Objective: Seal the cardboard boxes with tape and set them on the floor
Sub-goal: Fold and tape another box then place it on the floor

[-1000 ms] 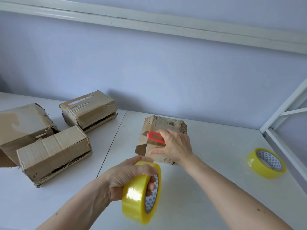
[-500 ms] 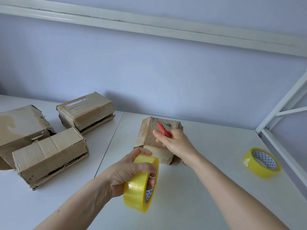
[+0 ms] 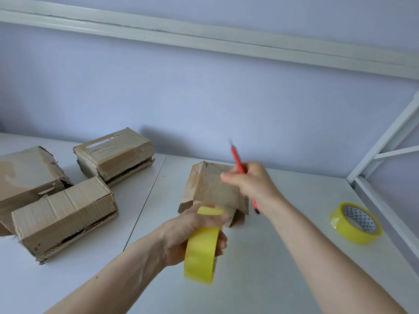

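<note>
A pale lilac wall with a white rail across it backs your white table (image 3: 283, 257), which has a seam running down its middle. From your head camera, the small cardboard box (image 3: 210, 189) you are working on sits at the table's centre, just right of that seam: worn brown board, frayed corrugated edges, a glossy film of tape over its top face, and a flap sticking out at its near left corner. Its long axis runs away from you toward the wall, leaning slightly left. Your left hand (image 3: 188, 234) grips a yellow tape roll (image 3: 201, 248) held on edge in front of the box, fingers curled round its rim. Your right hand (image 3: 251, 184), blurred, pinches a red cutter (image 3: 238, 164) over the box's right side, one end pointing up toward the wall. Three more battered boxes (image 3: 63, 214) cluster at the left, close together, their open seams showing dark gaps. A second yellow roll (image 3: 356, 223) lies flat near the right edge, beside the white frame (image 3: 385, 137).
</note>
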Demonstrator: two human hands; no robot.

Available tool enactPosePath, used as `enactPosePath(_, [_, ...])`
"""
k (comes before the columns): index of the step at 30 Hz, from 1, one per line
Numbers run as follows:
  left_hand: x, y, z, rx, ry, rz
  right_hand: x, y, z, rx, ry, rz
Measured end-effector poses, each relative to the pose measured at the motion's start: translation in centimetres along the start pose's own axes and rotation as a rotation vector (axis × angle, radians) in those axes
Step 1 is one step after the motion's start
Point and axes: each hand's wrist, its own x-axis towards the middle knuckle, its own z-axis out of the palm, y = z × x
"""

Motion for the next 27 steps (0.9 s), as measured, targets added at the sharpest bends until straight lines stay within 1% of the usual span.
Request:
enactPosePath(1, [0.1,0.0,0.3,-0.008,-0.004,0.006,1.0,-0.7,-0.7,0.033,0.059,-0.005])
enactPosePath(3, [0.1,-0.2,0.7,-0.055,0.000,0.052,2.6,-1.1,-1.6,-0.027,0.116,-0.037])
enactPosePath(5, [0.0,-0.6,0.8,-0.118,0.006,0.073,3.2,-0.4,-1.4,-0.118,0.029,-0.009])
enactPosePath(7, [0.0,-1.1,0.9,-0.127,0.000,0.067,3.7,0.2,-1.2,-0.187,-0.056,-0.002])
enactPosePath(8, [0.1,-1.4,0.8,-0.108,0.010,0.062,4.3,0.0,-1.3,-0.217,-0.037,-0.032])
enactPosePath(11, [0.4,-1.9,0.5,-0.091,0.070,0.031,7.2,-1.3,-2.4,-0.206,0.170,-0.148])
enactPosePath(12, [0.3,-2.0,0.5,-0.102,0.081,0.008,8.3,-1.6,-2.8,-0.214,0.204,-0.153])
enactPosePath(13, [0.2,-2.0,0.6,-0.110,0.084,-0.012,9.5,-1.4,-2.9,-0.260,0.204,-0.141])
enactPosePath(16, [0.1,-1.8,0.9,-0.153,0.068,-0.070,12.3,0.3,-2.3,-0.521,0.038,-0.046])
enactPosePath(17, [0.3,-1.7,1.0,-0.175,0.070,-0.075,12.9,0.6,-1.9,-0.553,0.022,-0.038])
enactPosePath(20, [1.6,-1.1,1.1,-0.175,0.137,-0.056,14.3,1.1,-0.6,-0.566,0.058,-0.047])
enactPosePath(22, [2.2,-0.7,1.1,-0.163,0.161,-0.061,15.1,1.7,0.2,-0.603,0.030,-0.026])
enactPosePath(24, [2.7,-0.6,1.0,-0.162,0.154,-0.108,15.7,2.5,0.9,-0.672,-0.020,-0.015])
enactPosePath(27, [3.3,-1.0,0.6,-0.153,0.163,-0.157,16.3,3.7,1.3,-0.763,-0.048,0.004])
